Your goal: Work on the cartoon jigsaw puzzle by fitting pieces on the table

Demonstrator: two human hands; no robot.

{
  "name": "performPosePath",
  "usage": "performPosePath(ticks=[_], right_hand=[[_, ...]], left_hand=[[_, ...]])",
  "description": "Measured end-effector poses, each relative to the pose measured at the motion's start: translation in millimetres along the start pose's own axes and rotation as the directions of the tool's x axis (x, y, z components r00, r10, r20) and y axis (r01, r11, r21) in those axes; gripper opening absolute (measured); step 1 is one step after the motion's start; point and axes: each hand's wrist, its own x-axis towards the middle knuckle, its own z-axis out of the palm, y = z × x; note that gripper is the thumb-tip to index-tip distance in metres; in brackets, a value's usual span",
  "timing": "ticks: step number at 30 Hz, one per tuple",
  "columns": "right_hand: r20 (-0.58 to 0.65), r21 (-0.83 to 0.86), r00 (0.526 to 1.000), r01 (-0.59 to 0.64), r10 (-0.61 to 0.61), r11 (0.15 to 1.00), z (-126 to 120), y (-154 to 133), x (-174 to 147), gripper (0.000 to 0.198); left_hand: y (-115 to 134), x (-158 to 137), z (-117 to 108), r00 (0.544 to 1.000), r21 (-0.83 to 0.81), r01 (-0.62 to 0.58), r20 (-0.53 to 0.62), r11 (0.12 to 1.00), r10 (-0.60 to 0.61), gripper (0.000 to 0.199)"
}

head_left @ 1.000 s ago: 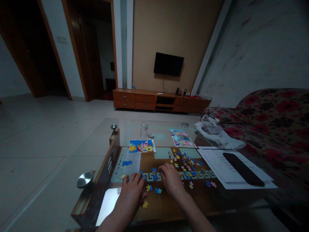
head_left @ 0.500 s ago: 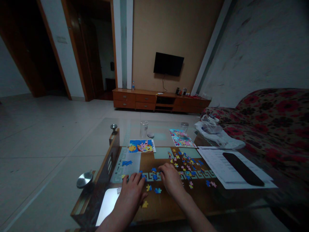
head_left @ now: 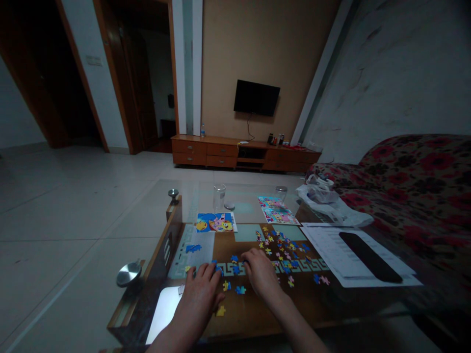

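My left hand point(head_left: 202, 289) rests on the glass table with its fingers spread, beside blue puzzle pieces point(head_left: 218, 267) that touch or lie close to its fingertips. My right hand point(head_left: 260, 274) has its fingers curled and pressed together at the tips. Whatever lies between them is too dark and small to make out. Between the hands are blue pieces point(head_left: 235, 269), a yellow and blue piece point(head_left: 226, 286), a blue-green piece point(head_left: 240, 290) and a yellow piece point(head_left: 221, 311). A loose heap of mixed puzzle pieces point(head_left: 283, 247) spreads to the right. Some joined blue pieces point(head_left: 193, 248) lie at the left.
A cartoon picture card point(head_left: 217, 222) and another picture sheet point(head_left: 278, 211) lie farther back, near a glass point(head_left: 220, 196) and its lid point(head_left: 229, 206). On the right, papers point(head_left: 353, 255) carry a dark phone-like slab point(head_left: 370, 257). Behind them is a plastic bag point(head_left: 327, 198).
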Motion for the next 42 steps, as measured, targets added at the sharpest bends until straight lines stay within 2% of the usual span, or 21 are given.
performPosePath(ticks=[10,18,32,35,42], right_hand=[[0.008,0.005,1.0,0.003,-0.003,1.0,-2,-1,0,0.032],[-0.001,0.008,1.0,0.004,-0.004,1.0,-2,-1,-1,0.034],[0.027,-0.008,0.999,-0.046,0.046,0.999,-9,-7,-4,0.031],[0.025,0.006,0.999,-0.046,0.045,0.999,-8,-6,-3,0.029],[0.025,0.01,0.998,-0.062,0.062,0.998,-10,-5,0,0.026]], left_hand=[[2,3,-4,0.998,0.008,0.025,0.057,1.0,-0.026,0.047],[2,2,-3,0.998,0.02,0.022,0.052,1.0,-0.023,0.046],[12,2,-20,0.988,0.107,0.046,0.144,0.993,-0.061,0.045],[8,3,-14,0.988,0.105,0.044,0.143,0.993,-0.059,0.045],[-14,6,16,0.995,0.116,-0.008,0.098,0.993,-0.003,0.043]])
